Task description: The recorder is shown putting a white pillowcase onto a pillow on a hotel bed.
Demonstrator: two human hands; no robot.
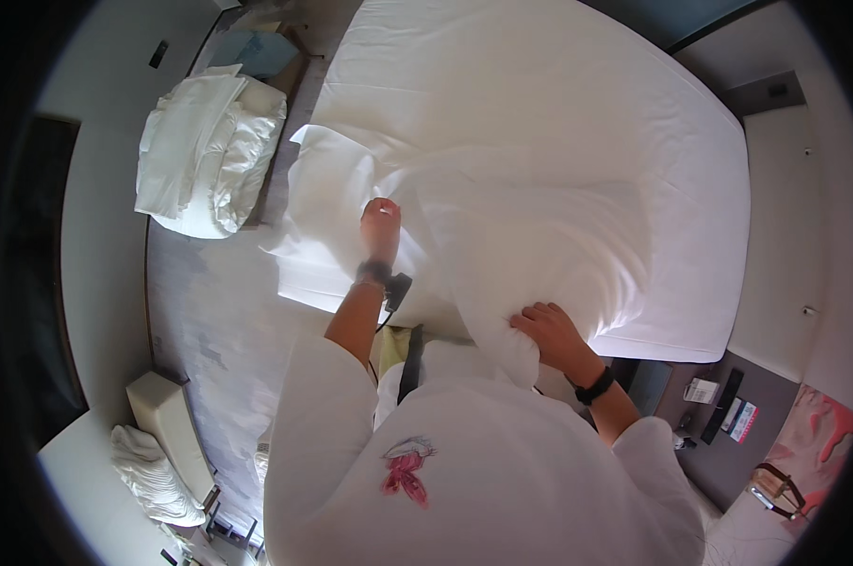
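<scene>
A white pillowcase (525, 226) with a pillow's bulk inside its right part lies across the near side of a bed with a white sheet (483, 85). My left hand (382, 225) is closed on the loose white fabric at the pillowcase's left part; its fingertips are partly hidden. My right hand (550, 332) grips the near edge of the pillowcase, close to my body. Loose cloth with a pointed corner spreads on the left, partly past the mattress edge. Both wrists wear dark bands, and a small black device with a cable hangs at the left one.
Folded white bedding (210, 156) is piled on a seat at the left. A cream bench (168, 424) and a white pillow (157, 477) stand lower left. The headboard (773, 240) is at the right. A nightstand (723, 424) with small items and a lamp (776, 489) are lower right.
</scene>
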